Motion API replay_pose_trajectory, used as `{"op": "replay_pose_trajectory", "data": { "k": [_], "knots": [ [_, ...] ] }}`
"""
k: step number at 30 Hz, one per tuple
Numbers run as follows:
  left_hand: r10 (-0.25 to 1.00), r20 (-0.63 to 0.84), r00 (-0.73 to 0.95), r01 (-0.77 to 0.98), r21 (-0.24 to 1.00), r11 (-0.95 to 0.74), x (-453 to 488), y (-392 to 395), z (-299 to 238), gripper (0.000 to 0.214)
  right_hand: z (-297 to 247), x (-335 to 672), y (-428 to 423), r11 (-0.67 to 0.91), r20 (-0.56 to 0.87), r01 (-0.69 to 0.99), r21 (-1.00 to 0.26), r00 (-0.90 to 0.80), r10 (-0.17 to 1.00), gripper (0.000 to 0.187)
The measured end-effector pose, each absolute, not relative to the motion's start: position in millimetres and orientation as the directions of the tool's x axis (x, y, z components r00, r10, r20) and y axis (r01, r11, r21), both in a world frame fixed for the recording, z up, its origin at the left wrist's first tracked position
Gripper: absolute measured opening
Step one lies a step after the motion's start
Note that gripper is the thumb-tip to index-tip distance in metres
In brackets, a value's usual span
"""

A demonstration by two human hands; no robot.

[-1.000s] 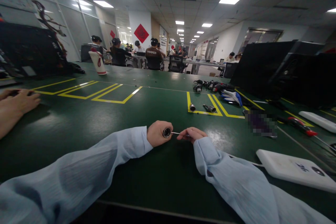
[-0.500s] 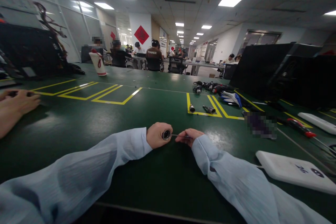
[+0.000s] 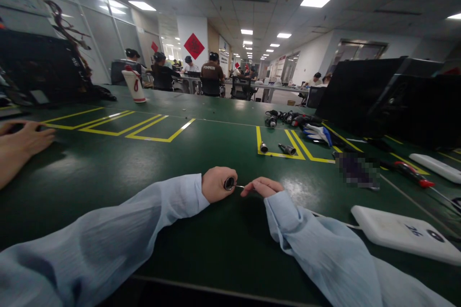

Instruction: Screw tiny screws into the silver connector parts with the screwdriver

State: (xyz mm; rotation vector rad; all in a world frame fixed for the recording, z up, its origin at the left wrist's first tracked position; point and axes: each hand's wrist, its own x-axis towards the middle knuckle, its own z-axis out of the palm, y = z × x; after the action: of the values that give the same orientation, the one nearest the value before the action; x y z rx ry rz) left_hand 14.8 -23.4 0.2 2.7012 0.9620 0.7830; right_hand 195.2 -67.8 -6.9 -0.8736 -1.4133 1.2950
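Pale-blue sleeves (image 3: 108, 235) sit nearest me, both forearms flat on the green bench (image 3: 216, 244). My left hand (image 3: 215, 185) is clenched round a metal barrel (image 3: 229, 183), its open end facing the right hand. My right hand (image 3: 262, 186) pinches a thin pin (image 3: 240, 186) between its fingertips. The pin's tip sits at the barrel mouth; I can't tell if it's inside. Both hands rest on the bench, close together.

Right of the right hand and slightly nearer to me lies a flat white box (image 3: 403, 232), with a cable running from it toward that sleeve. Further right of that hand is a red-handled screwdriver (image 3: 412, 173).

Beyond the hands, two small metal cylinders (image 3: 264, 147) (image 3: 287, 149) lie near the yellow tape lines (image 3: 281, 154), apart from each other. Past those is a pile of dark connectors (image 3: 286, 117) with a blue-and-white glove (image 3: 317, 133) beside it.

Well left of my left hand, another person's hand (image 3: 27, 139) lies flat on the bench. Far beyond it is a white cup (image 3: 134, 86). People are seated at the far tables.
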Motion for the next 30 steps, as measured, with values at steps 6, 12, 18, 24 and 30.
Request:
{"op": "replay_pose_trajectory", "data": {
  "k": [6, 12, 18, 24, 30],
  "knots": [
    [0.605, 0.471, 0.643, 0.448, 0.409, -0.795, 13.2, -22.8, -0.5, 0.006, -14.4, 195.5, -56.8, -0.135, -0.002, -0.375, -0.917, -0.334, 0.942, 0.023],
    [0.658, 0.478, 0.582, 0.437, 0.498, -0.749, 14.4, -21.8, 0.4, 0.008, -11.2, 194.2, -58.2, -0.174, -0.029, -0.428, -0.887, -0.324, 0.946, 0.021],
    [0.67, 0.47, 0.574, 0.524, 0.418, -0.742, 14.9, -21.1, -0.9, 0.006, -11.0, 194.0, -63.5, 0.019, 0.087, -0.25, -0.968, -0.264, 0.961, 0.028],
    [0.612, 0.496, 0.616, 0.477, 0.384, -0.79, 14.4, -22.5, -1.1, 0.008, -12.6, 193.4, -62.6, -0.087, 0.029, -0.331, -0.94, -0.331, 0.943, 0.024],
    [0.611, 0.491, 0.621, 0.405, 0.466, -0.786, 13.8, -22.4, 0.3, 0.009, -13.9, 194.7, -58.0, -0.265, -0.067, -0.455, -0.85, -0.405, 0.912, 0.017]
  ]
}}
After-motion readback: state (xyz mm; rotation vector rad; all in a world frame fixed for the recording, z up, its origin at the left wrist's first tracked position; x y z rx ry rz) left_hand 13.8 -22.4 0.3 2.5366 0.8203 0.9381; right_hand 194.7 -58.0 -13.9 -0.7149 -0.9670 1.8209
